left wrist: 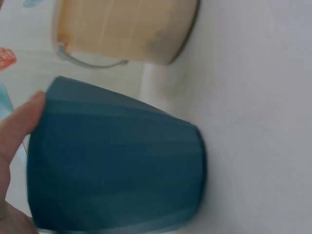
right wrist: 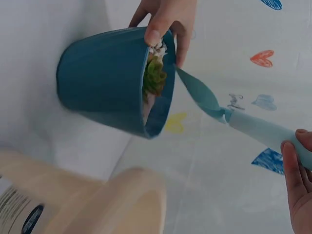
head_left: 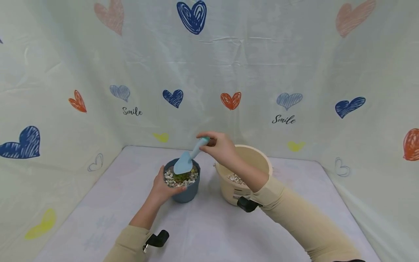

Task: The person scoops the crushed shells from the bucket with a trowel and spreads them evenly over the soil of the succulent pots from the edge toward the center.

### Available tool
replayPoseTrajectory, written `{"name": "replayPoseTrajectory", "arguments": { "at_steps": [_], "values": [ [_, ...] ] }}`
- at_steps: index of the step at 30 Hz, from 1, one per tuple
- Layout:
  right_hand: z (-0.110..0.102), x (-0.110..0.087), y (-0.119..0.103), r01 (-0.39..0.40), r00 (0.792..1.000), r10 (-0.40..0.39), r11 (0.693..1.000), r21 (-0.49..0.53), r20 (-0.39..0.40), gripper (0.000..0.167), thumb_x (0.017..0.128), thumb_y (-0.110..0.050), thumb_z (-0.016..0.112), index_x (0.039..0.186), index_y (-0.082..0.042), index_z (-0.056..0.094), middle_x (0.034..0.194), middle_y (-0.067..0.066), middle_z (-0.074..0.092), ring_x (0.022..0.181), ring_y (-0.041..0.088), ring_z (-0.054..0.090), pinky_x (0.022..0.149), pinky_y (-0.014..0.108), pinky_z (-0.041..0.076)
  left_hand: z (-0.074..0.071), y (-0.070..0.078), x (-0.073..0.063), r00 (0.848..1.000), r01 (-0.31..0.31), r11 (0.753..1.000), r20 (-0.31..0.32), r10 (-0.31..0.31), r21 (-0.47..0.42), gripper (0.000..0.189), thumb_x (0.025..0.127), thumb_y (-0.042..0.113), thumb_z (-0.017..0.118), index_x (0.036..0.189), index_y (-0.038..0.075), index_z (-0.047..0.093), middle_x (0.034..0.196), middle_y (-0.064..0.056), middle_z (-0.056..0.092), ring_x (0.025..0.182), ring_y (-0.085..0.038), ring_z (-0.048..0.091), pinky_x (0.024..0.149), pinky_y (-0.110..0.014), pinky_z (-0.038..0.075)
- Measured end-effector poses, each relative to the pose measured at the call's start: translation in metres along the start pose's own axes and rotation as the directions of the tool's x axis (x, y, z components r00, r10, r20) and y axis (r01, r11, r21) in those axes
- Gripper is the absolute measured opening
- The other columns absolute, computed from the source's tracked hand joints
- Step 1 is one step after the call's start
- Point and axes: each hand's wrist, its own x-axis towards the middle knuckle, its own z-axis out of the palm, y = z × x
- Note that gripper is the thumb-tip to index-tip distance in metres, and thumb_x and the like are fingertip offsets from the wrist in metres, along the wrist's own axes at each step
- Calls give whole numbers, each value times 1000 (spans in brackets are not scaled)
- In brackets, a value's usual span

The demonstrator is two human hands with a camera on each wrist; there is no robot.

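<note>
A blue plant pot [head_left: 187, 195] stands on the table, holding a small green succulent [right wrist: 154, 78] ringed by pale pebbles [head_left: 169, 180]. My left hand [head_left: 162, 188] grips the pot at its near left side, thumb and fingers spread around the rim. Between the thumb and fingers of my right hand [head_left: 224, 147] is the handle of a light blue trowel [head_left: 184, 164]. Its blade slants down over the pot's mouth, above the plant in the head view. In the right wrist view the blade's tip is by the rim. Whether it touches the pebbles, I cannot tell.
Just right of the pot stands a cream bucket [head_left: 226, 187] with pebbles [head_left: 235, 178] inside, partly covered by my right forearm. A grey handle [left wrist: 87, 64] hangs on its side. Behind the white-covered table [head_left: 203, 233] hangs a curtain [head_left: 209, 65] printed with hearts.
</note>
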Motion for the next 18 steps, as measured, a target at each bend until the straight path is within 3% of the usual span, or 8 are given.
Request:
{"name": "replayPoseTrajectory", "arguments": {
  "at_steps": [4, 9, 13, 18],
  "values": [
    [-15, -12, 7, 24, 998, -21, 999, 40, -54, 31, 87, -2, 72, 118, -8, 70, 106, 9, 68, 86, 19, 68, 71, 30, 56, -4, 12, -1, 1000, -21, 997, 4, 20, 70, 121, 70, 25, 87, 150, -12, 3, 150, -40, 11, 137, -56, 14, 106, -67, 25],
    [-34, -26, 17, 30, 994, -22, 997, 67, -108, 31, 87, 1, 71, 118, -3, 66, 108, 12, 67, 90, 22, 68, 73, 28, 56, -8, 28, -2, 998, -59, 987, -15, 61, 151, 119, 71, 28, 88, 152, -6, 8, 153, -36, 4, 139, -55, 9, 105, -69, 24],
    [-51, -41, 25, 43, 987, -33, 997, 58, -155, 31, 86, 4, 71, 116, 0, 64, 106, 14, 65, 89, 24, 67, 74, 28, 57, -5, 44, -2, 991, -130, 979, -15, 134, 155, 117, 71, 26, 88, 153, -4, 11, 156, -32, 5, 141, -51, 8, 106, -68, 23],
    [-69, -64, 39, 62, 972, -52, 997, 37, -229, 28, 85, 6, 71, 112, 2, 62, 107, 15, 64, 89, 20, 66, 76, 26, 56, 6, 66, -4, 981, -194, 973, 53, 189, 124, 118, 70, 27, 89, 155, 0, 12, 157, -28, 8, 142, -48, 11, 107, -66, 23]
  ]
}}
